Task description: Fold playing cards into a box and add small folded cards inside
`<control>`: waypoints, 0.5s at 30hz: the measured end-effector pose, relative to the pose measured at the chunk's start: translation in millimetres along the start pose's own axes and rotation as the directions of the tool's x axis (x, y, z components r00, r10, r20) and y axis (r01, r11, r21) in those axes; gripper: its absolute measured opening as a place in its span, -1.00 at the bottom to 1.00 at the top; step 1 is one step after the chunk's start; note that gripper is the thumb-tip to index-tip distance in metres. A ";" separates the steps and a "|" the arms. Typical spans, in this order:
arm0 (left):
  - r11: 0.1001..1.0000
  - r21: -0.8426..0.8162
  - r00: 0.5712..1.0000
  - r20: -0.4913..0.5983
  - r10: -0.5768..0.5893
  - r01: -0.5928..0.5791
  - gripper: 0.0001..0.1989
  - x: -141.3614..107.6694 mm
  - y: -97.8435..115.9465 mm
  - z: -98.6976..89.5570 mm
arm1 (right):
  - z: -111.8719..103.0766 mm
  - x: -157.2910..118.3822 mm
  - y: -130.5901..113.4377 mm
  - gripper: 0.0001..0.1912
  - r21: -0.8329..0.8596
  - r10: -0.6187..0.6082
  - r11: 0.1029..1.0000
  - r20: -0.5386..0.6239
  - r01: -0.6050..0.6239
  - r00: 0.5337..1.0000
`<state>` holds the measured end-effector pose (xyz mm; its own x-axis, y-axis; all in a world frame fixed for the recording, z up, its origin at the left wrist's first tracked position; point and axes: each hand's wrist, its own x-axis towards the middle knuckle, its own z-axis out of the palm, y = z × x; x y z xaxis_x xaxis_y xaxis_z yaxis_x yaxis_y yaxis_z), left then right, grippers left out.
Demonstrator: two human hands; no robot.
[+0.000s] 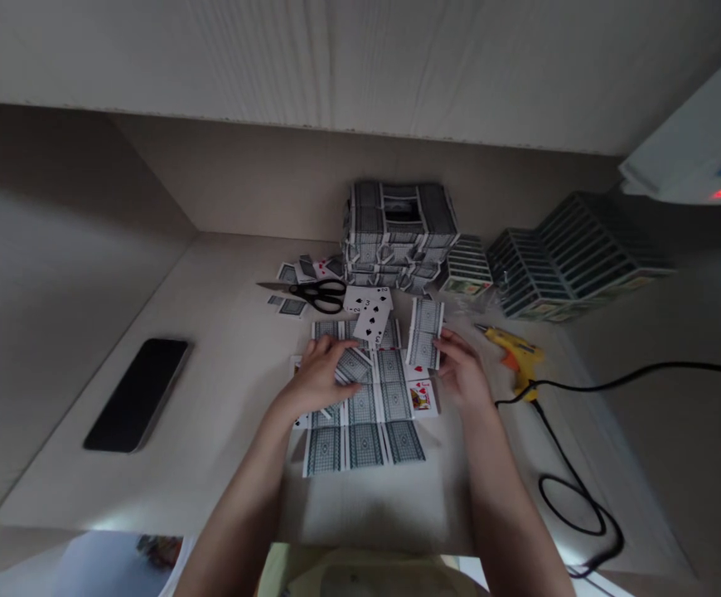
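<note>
The card sheet (391,390) is thin printed paper stock, smooth with a slight sheen, and the card box (366,240) looks like the same paper. The scissors (303,290) pair dull metal blades with smooth black plastic handles. The phone (137,396) has a glossy, glass-like face. The glue gun (525,355) seems hard plastic, its cable (659,363) rubbery. The bench (229,323) looks smooth and mostly matt; the overhead panel (336,66) shows wood-like grain.

The white device (696,149) is cut by the right edge, where also the black cable (646,365) leaves the view, while the left hand (314,377) covers a part of the laid cards (360,406) and the inside of the card box (398,235) is too dark to tell.
</note>
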<state>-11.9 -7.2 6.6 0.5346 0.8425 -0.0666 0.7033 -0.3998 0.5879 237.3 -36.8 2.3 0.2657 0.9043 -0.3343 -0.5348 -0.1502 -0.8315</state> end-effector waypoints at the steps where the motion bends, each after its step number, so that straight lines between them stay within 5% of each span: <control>1: 1.000 0.003 1.000 -0.003 0.004 -0.004 -0.36 0.3 -0.9 0.6 | -0.7 -0.4 0.0 -0.77 0.031 0.006 0.999 0.021 -0.007 1.000; 6: 1.000 0.007 1.000 -0.001 0.015 -0.015 -0.37 1.0 -2.0 0.2 | -3.8 -0.9 -1.4 -0.84 0.157 -0.063 0.986 0.022 0.058 0.998; 11: 1.000 0.002 1.000 -0.001 0.007 -0.007 -0.39 0.4 2.0 -3.7 | -0.9 -2.3 -5.3 -0.90 0.148 -0.193 0.970 -0.009 0.193 0.981; 15: 1.000 -0.002 1.000 -0.007 0.008 -0.008 -0.40 0.1 3.3 -5.0 | 1.1 -5.3 -5.3 -0.93 0.083 -0.176 0.981 0.004 0.175 0.984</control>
<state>-11.9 -6.6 12.5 0.5366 0.8419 -0.0562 0.6982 -0.4057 0.5899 237.8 -40.3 8.9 0.3526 0.9180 -0.1814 -0.5445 0.0436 -0.8376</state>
